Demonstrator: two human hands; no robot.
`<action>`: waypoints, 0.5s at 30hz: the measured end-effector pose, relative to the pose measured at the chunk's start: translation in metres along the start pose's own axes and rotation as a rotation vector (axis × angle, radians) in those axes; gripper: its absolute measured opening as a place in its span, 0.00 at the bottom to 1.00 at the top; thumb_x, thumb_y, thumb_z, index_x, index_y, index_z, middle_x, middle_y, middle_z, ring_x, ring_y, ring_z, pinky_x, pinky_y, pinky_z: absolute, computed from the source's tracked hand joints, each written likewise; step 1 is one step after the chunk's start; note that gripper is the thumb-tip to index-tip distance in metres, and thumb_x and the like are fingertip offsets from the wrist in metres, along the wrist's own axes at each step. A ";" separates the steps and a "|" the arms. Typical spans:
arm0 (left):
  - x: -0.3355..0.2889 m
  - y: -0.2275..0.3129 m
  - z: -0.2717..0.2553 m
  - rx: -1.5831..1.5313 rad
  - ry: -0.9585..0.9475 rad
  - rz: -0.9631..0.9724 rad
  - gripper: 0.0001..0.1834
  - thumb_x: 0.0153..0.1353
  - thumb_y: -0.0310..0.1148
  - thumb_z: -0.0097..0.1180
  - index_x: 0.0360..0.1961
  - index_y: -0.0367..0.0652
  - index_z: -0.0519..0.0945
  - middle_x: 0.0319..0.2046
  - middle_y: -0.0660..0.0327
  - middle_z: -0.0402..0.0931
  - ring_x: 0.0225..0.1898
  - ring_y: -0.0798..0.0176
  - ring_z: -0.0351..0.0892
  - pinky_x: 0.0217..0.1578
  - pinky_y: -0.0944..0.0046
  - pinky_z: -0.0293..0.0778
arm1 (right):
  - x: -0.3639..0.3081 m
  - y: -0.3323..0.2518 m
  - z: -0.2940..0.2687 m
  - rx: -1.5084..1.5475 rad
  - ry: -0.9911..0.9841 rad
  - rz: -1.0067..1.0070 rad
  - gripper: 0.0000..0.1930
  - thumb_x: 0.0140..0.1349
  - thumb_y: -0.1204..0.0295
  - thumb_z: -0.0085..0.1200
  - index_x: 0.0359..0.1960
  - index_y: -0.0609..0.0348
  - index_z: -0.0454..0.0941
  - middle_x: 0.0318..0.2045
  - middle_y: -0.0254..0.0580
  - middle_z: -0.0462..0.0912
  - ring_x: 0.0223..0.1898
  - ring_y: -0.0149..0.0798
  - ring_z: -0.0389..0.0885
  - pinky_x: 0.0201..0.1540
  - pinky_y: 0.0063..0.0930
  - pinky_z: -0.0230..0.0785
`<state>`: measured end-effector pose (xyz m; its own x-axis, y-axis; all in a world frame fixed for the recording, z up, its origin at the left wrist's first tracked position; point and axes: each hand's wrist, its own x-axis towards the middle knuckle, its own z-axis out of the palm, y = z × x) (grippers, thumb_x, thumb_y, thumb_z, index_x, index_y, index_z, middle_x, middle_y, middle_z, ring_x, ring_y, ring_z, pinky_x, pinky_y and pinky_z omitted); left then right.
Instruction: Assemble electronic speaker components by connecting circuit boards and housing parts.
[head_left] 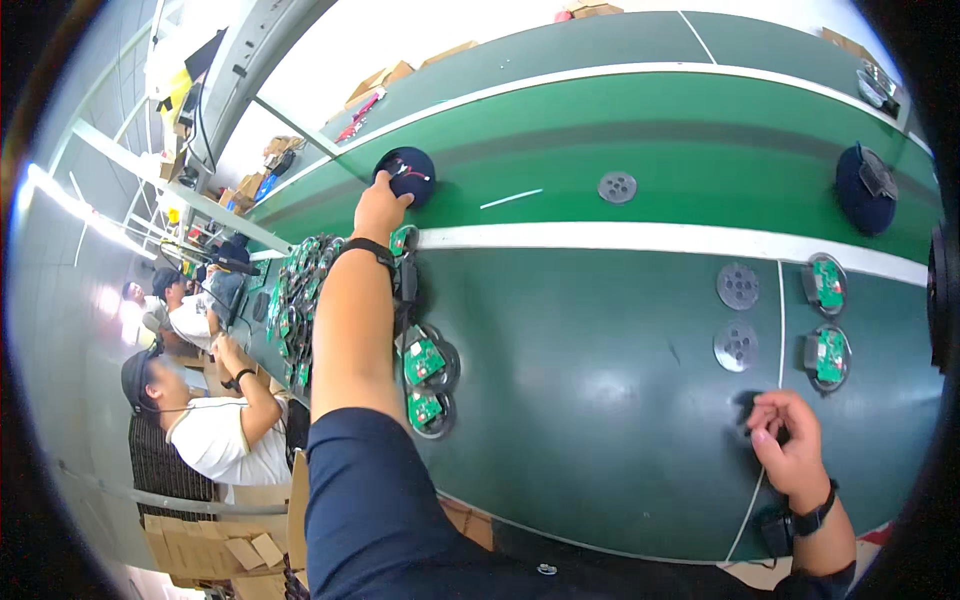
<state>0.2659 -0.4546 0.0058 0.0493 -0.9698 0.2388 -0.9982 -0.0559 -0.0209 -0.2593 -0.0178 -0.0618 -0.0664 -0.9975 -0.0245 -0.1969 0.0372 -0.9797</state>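
A dark blue round housing [405,176] on the green belt [660,140] is gripped by the left hand [380,208]. A small black part [746,408] is pinched in the right hand [788,440], with two grey perforated discs [737,345] lying just beyond it.

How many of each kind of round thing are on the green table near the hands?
Dark blue round shells: 2, one under the left hand at, one at
Grey discs with holes: 3
Round holders with green circuit boards: 4
Total: 9
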 end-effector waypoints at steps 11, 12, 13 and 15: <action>-0.265 0.122 -0.133 -0.158 -0.288 0.821 0.26 0.55 0.38 0.70 0.53 0.46 0.75 0.58 0.48 0.76 0.55 0.41 0.79 0.51 0.50 0.77 | 0.019 -0.022 -0.006 -0.042 0.034 -0.087 0.09 0.68 0.68 0.59 0.36 0.63 0.79 0.32 0.31 0.80 0.35 0.26 0.78 0.38 0.24 0.70; -0.288 0.131 -0.136 -0.132 -0.260 0.878 0.25 0.54 0.37 0.70 0.52 0.47 0.75 0.61 0.49 0.74 0.55 0.40 0.79 0.52 0.49 0.77 | 0.014 -0.030 -0.012 -0.061 0.052 -0.081 0.09 0.68 0.68 0.59 0.36 0.63 0.79 0.32 0.31 0.80 0.35 0.26 0.78 0.38 0.24 0.70; -0.308 0.139 -0.142 -0.129 -0.288 0.923 0.24 0.54 0.34 0.70 0.51 0.49 0.75 0.65 0.49 0.70 0.55 0.40 0.78 0.52 0.50 0.77 | 0.009 -0.036 -0.017 -0.275 0.159 -0.191 0.10 0.66 0.68 0.60 0.35 0.63 0.79 0.33 0.35 0.81 0.35 0.33 0.79 0.40 0.28 0.71; -0.333 0.144 -0.141 -0.177 -0.254 1.054 0.23 0.54 0.31 0.68 0.52 0.50 0.76 0.65 0.51 0.70 0.56 0.42 0.78 0.53 0.50 0.78 | 0.002 -0.044 -0.034 -0.570 0.250 -0.281 0.17 0.58 0.64 0.66 0.43 0.63 0.80 0.42 0.47 0.83 0.45 0.52 0.80 0.51 0.41 0.73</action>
<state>0.1013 -0.1061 0.0599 -0.8462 -0.5323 -0.0241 -0.5329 0.8449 0.0475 -0.2845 -0.0192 -0.0122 -0.1483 -0.9325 0.3293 -0.7193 -0.1268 -0.6830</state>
